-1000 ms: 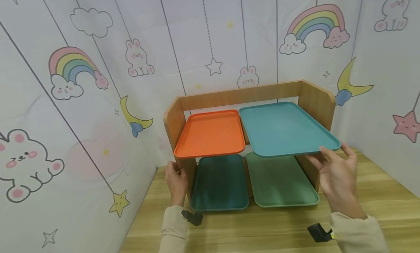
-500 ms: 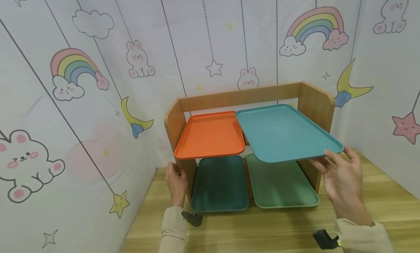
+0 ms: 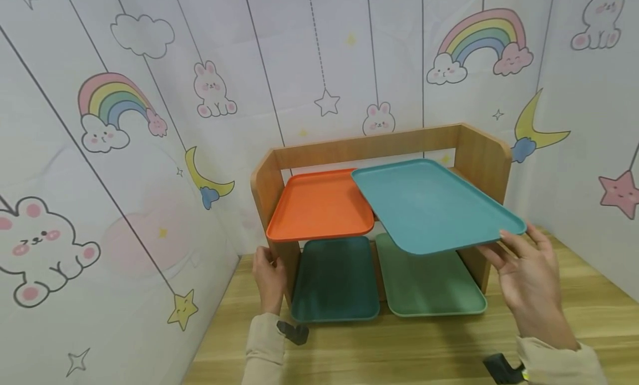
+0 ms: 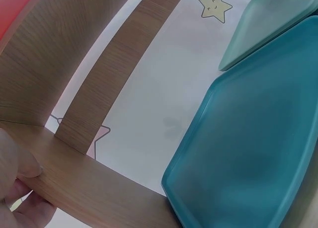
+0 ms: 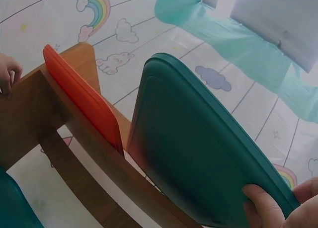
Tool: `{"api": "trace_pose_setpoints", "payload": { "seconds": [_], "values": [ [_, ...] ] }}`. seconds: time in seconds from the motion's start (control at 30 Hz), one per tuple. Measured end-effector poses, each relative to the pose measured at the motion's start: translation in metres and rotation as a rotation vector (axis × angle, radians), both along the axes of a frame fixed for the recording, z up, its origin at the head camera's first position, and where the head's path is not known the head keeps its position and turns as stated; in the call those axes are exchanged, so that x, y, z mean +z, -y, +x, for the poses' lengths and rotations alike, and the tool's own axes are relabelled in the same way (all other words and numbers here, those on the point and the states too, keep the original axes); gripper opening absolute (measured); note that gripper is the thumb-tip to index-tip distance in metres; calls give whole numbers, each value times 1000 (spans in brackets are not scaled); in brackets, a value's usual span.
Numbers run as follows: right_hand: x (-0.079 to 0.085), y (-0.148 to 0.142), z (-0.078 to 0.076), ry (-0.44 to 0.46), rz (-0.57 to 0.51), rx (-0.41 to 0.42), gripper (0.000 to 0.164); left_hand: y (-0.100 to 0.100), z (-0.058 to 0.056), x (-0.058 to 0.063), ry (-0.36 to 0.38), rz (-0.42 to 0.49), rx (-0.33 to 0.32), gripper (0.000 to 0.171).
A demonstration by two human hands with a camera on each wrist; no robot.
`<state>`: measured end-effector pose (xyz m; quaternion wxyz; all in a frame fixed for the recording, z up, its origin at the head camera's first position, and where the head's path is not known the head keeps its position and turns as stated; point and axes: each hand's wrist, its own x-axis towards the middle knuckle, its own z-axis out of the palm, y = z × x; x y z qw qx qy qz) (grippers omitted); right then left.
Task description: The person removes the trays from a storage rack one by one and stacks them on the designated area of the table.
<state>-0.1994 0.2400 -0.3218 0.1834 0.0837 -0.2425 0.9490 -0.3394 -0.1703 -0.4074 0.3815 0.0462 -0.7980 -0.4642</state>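
I fear the blue tray could tip, the right hand pinching just one corner (left hand gripping the shelf).

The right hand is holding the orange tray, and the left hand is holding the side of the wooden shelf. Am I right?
Not quite: the right hand is holding the blue tray, not the orange tray, which lies on the upper level. The head view shows this. The left hand is indeed holding the side of the wooden shelf.
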Motion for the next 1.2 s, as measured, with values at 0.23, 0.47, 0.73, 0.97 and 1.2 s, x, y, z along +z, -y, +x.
{"api": "trace_pose_setpoints", "payload": {
  "seconds": [0.23, 0.47, 0.73, 0.97, 1.2],
  "values": [
    [-3, -4, 0, -59, 21, 50, 35, 1, 1, -1, -35, -34, 1, 12],
    [-4, -5, -1, -63, 58, 60, 32, 1, 2, -1, -51, -30, -6, 12],
    [-6, -7, 1, -73, 95, 66, 29, 1, 2, -1, -53, -31, -8, 12],
    [-7, -9, 3, -56, 95, 77, 28, 1, 3, 0, -46, -33, -5, 12],
    [-9, -12, 6, -77, 112, 124, 29, 1, 4, 0, -61, -34, -19, 12]
  ]
}}
